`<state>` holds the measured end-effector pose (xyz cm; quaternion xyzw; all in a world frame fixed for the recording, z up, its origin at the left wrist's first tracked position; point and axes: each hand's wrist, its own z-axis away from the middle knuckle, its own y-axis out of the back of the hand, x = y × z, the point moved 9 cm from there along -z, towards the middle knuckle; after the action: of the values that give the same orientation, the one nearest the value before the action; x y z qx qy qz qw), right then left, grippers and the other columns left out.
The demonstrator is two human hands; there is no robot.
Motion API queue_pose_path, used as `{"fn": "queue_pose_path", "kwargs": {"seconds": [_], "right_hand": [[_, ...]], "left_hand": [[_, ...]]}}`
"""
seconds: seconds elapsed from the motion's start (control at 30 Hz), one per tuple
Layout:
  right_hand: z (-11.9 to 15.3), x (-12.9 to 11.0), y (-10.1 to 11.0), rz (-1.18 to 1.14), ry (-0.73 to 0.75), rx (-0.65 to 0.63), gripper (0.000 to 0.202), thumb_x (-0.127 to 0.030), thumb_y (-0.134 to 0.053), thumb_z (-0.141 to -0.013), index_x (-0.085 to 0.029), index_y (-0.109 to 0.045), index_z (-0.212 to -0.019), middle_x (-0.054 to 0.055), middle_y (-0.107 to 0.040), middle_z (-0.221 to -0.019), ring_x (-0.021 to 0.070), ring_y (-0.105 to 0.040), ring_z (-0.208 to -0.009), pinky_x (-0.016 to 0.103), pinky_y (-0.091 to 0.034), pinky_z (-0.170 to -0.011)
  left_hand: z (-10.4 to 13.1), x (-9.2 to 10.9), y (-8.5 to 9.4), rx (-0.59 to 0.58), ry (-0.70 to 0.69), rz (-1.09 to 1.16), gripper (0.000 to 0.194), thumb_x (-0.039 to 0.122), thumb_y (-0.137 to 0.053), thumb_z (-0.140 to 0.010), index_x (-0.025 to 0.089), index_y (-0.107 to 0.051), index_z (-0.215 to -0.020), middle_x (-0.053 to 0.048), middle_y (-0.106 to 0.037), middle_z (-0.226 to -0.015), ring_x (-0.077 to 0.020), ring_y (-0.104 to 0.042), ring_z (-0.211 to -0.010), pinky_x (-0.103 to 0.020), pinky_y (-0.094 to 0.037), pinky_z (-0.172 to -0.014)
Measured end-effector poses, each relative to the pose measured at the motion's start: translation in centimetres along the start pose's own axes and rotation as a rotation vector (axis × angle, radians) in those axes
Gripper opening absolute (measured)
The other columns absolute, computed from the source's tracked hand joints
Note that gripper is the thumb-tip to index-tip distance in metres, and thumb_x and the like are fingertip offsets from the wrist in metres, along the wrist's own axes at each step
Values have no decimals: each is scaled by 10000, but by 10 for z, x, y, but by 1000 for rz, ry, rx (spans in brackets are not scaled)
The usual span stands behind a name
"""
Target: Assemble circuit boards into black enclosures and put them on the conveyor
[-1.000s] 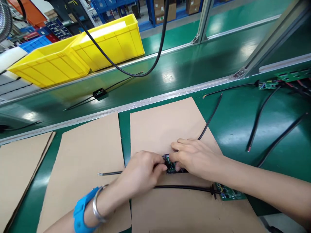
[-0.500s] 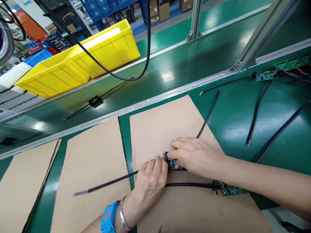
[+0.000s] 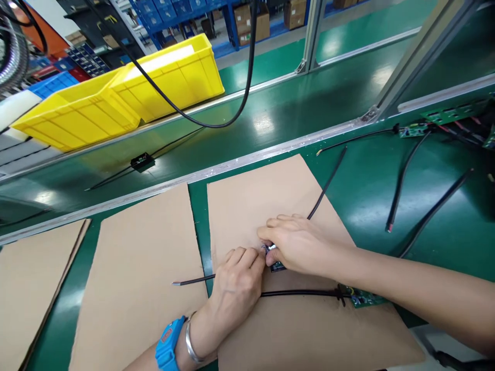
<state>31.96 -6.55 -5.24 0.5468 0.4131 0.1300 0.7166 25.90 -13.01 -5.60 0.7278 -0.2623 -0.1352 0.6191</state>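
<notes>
My left hand [image 3: 240, 278] is closed around a black cable [image 3: 195, 281], whose stripped end sticks out to the left. My right hand [image 3: 296, 245] grips a small circuit board with a dark edge [image 3: 277, 266], its thumb and fingers curled over it. The fingertips of both hands meet at the board's left end, where the cable's entry is hidden. Beneath them lies a cardboard sheet [image 3: 266, 190]. A second black cable [image 3: 301, 293] runs below my hands to a green circuit board [image 3: 363, 298], partly covered by my right forearm.
More cardboard sheets lie left [image 3: 143, 257]. Loose black cables [image 3: 402, 180] and green boards [image 3: 413, 130] rest on the green bench at right. Yellow bins [image 3: 170, 77] stand beyond the metal rail [image 3: 240, 162]. A black cable loop [image 3: 216, 125] hangs in front, and a frame post [image 3: 421, 56] rises at right.
The cable's free end has drawn in to the right, so less of it sticks out past my left hand. My right hand has shifted slightly left over the board.
</notes>
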Motion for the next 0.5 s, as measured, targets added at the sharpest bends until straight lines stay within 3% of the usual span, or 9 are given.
{"fn": "queue_pose_path", "kwargs": {"seconds": [0.13, 0.27, 0.37, 0.5], "right_hand": [[-3, 3, -3, 24, -26, -73, 207, -376, -740, -820, -209, -618, -833, 7, -645, -846, 215, -587, -871, 313, -340, -683], [15, 2, 10, 4, 127, -23, 240, -433, -711, -840, -214, -645, -911, 16, -639, -891, 216, -565, -920, 335, -373, -788], [31, 12, 19, 15, 151, 35, 194, -375, -692, -861, -214, -667, -966, 43, -619, -959, 226, -526, -982, 344, -384, -839], [36, 16, 11, 100, 166, 15, 139, -281, -721, -827, -236, -690, -955, 44, -610, -974, 233, -523, -964, 356, -390, -811]], "left_hand": [[1, -11, -5, -16, 10, 144, 222, 60, -440, -916, 163, -635, -896, -62, -601, -820, -200, -548, -747, -334, -503, -670], [-1, -21, -3, -90, 72, 210, 159, 161, -477, -945, 199, -613, -1018, -59, -608, -925, -209, -577, -849, -363, -527, -759], [-2, -13, 4, -113, 43, 271, 246, 194, -537, -907, 201, -541, -1153, -81, -584, -1105, -235, -561, -1001, -408, -511, -878], [-7, -2, 2, -117, -44, 374, 404, 201, -591, -875, 172, -446, -1251, -122, -520, -1281, -251, -492, -1191, -419, -457, -1025]]}}
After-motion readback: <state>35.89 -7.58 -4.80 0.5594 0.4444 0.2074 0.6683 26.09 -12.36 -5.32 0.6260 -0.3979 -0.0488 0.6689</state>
